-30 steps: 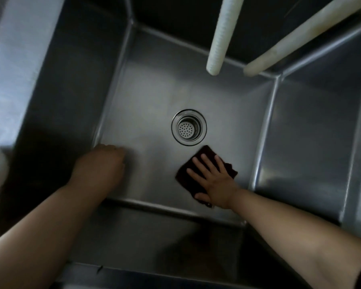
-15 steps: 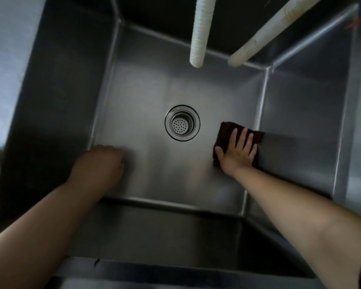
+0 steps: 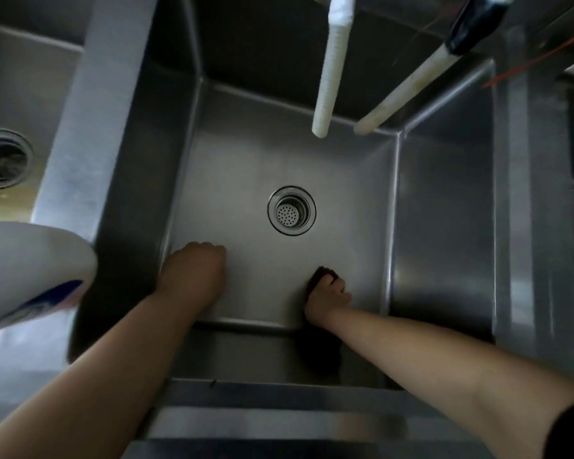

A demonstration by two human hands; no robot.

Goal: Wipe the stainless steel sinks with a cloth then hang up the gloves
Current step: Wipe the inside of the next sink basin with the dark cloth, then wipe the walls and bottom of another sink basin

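- The right hand (image 3: 328,294) was curled round a dark cloth (image 3: 318,276), bunching it against the floor of the sink (image 3: 246,160) near the front edge, toward the front right corner.
- The left hand (image 3: 193,276) rested knuckles-down on the sink floor near the front left corner, fingers curled under and holding nothing that could be seen; it seemed to serve as a brace.
- The drain strainer (image 3: 291,210) sat at the middle of the floor, apart from both hands.
- Two pale hoses (image 3: 328,71) hung over the back edge, clear of the cloth.
- A second sink (image 3: 20,104) lay past the left wall, its bottom stained yellowish, and a white bottle (image 3: 30,270) loomed blurred at the left rim.
- No gloves were visible, so that part of the task looked to lie ahead.
- To do the wiping well, the cloth would probably be better spread flat under an open palm, since a bunched wad covers little steel.
- Strokes that overlap and run into the front seam and corners would likely catch what gathers there.
- The left sink appeared to need the heavier effort.
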